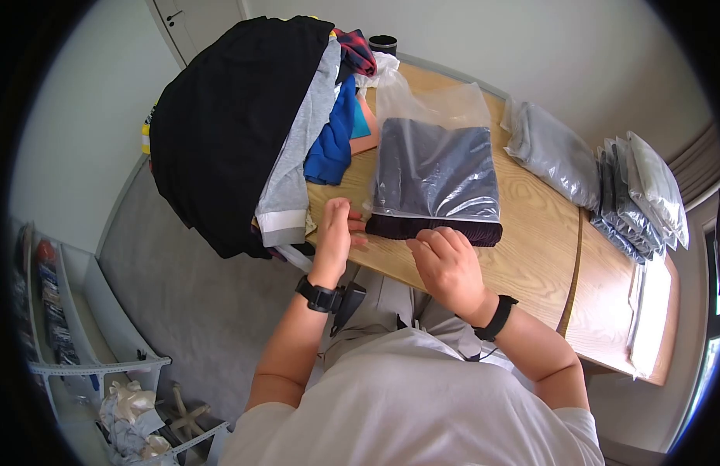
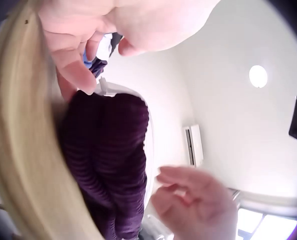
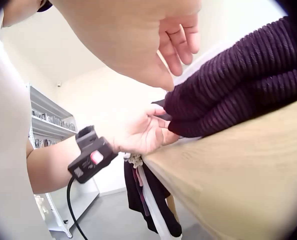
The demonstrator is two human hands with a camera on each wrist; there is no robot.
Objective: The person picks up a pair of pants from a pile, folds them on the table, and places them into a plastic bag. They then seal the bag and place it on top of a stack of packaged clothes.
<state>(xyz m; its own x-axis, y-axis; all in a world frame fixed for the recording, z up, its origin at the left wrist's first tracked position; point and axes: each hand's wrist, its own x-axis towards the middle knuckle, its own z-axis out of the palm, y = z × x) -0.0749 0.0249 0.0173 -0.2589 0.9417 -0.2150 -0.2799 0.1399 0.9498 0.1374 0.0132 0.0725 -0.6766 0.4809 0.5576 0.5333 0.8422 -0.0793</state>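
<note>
A dark purple ribbed garment [image 2: 111, 150] lies folded inside a clear plastic bag [image 1: 433, 167], its folded edge [image 3: 238, 82] showing at the bag's mouth on the near side of the table. My left hand [image 1: 338, 237] is at the left corner of that edge, with extended fingers [image 2: 81, 75] touching the garment's end in the left wrist view. Over the middle of the same edge hovers my right hand [image 1: 445, 260], its fingers [image 3: 176, 47] loosely bent and nothing visible between them.
A large heap of clothes, with a black garment [image 1: 228, 124] on top, stands left of the wooden table [image 1: 530, 256]. Several bagged garments [image 1: 647, 194] are stacked at the right, beside another bagged item [image 1: 554, 151]. A black cup [image 1: 383, 44] stands at the back.
</note>
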